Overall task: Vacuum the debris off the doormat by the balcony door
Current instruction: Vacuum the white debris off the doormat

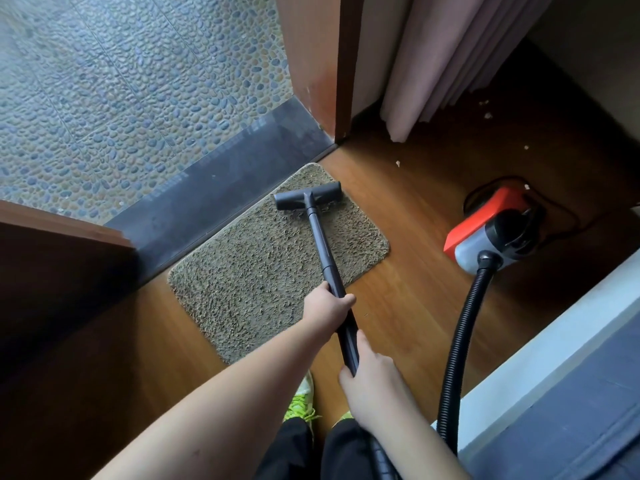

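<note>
Doormat (263,271) lying tan and shaggy on the wooden floor (408,296), one long edge running beside the dark stone threshold (221,199) of the balcony door, near corner hiding under the left forearm. Floor head (307,199) of the vacuum pressing on the mat's far end, close to the right edge. Dark wand (323,251) sloping back toward the body. Left hand (327,308) curling around the wand halfway up; right hand (372,370) gripping the wand's lower end, handle vanishing beneath the palm. Ribbed black hose (460,334) arching from the red and grey canister (491,233), far end dropping out of sight behind the right arm. Pale scraps (398,163) lying scattered on the floor by the pink curtain (429,64); any debris on the mat itself blending into the pile, impossible to pick out. Green shoes (301,403) peeking out between the arms, mostly covered.
</note>
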### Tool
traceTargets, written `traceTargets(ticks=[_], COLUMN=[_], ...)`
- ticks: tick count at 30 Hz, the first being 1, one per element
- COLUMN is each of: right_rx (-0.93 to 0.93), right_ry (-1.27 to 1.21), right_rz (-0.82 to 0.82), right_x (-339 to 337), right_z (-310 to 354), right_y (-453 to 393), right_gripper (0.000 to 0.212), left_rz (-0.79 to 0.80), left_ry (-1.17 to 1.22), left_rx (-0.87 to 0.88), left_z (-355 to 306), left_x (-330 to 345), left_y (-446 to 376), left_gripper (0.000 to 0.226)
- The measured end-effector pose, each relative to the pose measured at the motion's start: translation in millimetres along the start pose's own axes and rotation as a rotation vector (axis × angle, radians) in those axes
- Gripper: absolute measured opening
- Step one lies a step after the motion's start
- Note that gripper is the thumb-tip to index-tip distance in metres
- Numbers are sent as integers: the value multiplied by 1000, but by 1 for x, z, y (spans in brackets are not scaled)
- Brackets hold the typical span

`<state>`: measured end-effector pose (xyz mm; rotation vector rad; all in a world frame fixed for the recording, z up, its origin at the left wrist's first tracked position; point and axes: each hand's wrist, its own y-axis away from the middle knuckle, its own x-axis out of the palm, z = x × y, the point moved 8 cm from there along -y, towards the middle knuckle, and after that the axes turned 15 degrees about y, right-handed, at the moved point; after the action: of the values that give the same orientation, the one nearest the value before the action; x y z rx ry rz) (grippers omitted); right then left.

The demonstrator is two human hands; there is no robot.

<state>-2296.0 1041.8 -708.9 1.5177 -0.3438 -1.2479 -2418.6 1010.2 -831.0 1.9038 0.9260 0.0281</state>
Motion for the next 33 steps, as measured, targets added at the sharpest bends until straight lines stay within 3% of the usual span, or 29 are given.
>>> traceTargets(ticks=[18, 28, 33], right_rx=[-27, -20, -28], right_ry=[-4, -36, -83], right_rz=[-48, -45, -21], right_x=[-39, -45, -43], right_z=[46, 43, 40], right_y=[-60, -59, -51], right_gripper=[42, 39, 50], left_rz=[-27, -31, -13], left_ry=[44, 10, 31], left_rx=[-38, -36, -38], left_z=[-39, -47, -46], left_x=[-33, -34, -30], left_y=[-67, -62, -55], left_gripper=[37, 36, 35])
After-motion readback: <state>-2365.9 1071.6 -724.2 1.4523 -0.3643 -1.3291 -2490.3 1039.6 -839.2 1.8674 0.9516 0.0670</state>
